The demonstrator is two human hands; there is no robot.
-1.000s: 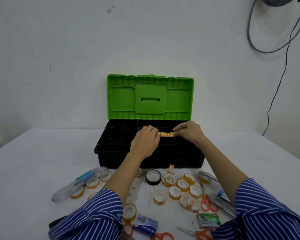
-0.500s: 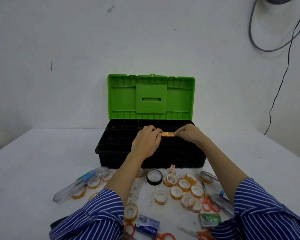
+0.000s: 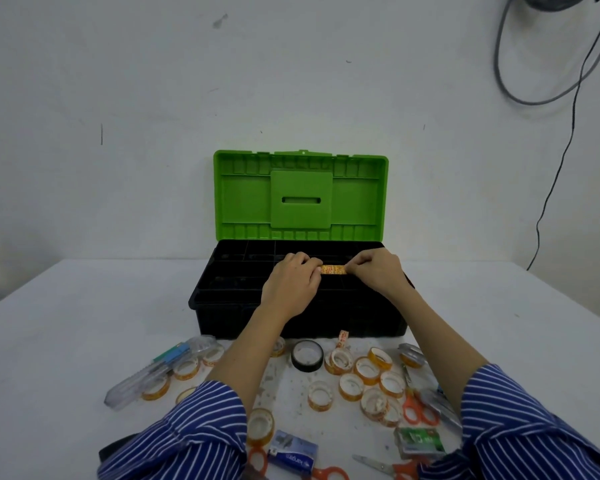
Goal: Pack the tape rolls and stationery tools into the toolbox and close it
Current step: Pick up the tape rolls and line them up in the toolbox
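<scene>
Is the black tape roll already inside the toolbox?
No, the black tape roll lies on the table in front of the open toolbox.

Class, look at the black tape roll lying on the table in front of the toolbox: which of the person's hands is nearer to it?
Left. The left hand is over the toolbox, almost straight beyond the black tape roll; the right hand is farther off to the right.

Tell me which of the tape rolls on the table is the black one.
The black tape roll sits just in front of the toolbox, between the two forearms. All the other rolls around it are clear or orange-tinted.
</scene>
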